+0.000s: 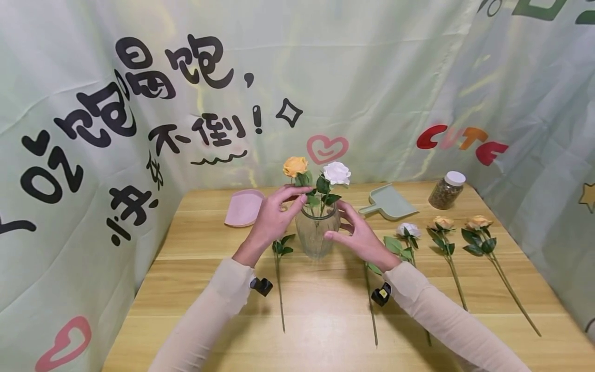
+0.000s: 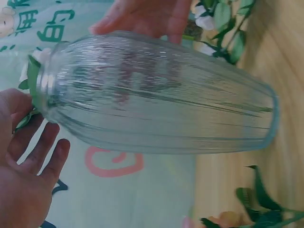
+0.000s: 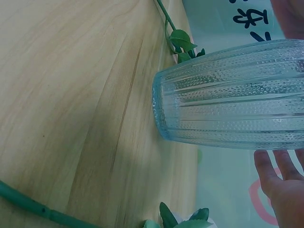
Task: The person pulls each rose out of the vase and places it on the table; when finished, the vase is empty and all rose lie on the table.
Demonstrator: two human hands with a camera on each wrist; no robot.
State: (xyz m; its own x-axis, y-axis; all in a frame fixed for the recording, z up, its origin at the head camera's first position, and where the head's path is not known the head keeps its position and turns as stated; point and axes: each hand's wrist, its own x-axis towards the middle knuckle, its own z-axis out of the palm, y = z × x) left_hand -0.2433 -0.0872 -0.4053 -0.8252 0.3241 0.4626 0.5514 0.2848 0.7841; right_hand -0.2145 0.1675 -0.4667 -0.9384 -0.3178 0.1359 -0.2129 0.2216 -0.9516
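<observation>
A clear ribbed glass vase [image 1: 318, 232] stands upright on the table. An orange rose [image 1: 295, 166] and a white rose [image 1: 337, 173] rise from its mouth, with green leaves at the rim. My left hand [image 1: 278, 209] is at the rim's left side, fingers extended beside the leaves [image 2: 33, 78]; whether they touch a stem is hard to see. On the other side, my right hand [image 1: 360, 235] cups the vase, thumb at the front and fingers round the back. In the right wrist view, its fingers [image 3: 285, 166] show along the glass.
Left of the vase lies a leafy stem [image 1: 279, 279], its bloom hidden. To the right are a white rose [image 1: 409, 230], two pale orange roses [image 1: 441, 223] and another stem [image 1: 370, 305]. Behind stand a pink dustpan-like tray [image 1: 245, 208], a grey-green dustpan [image 1: 392, 201] and a white-lidded jar [image 1: 447, 191].
</observation>
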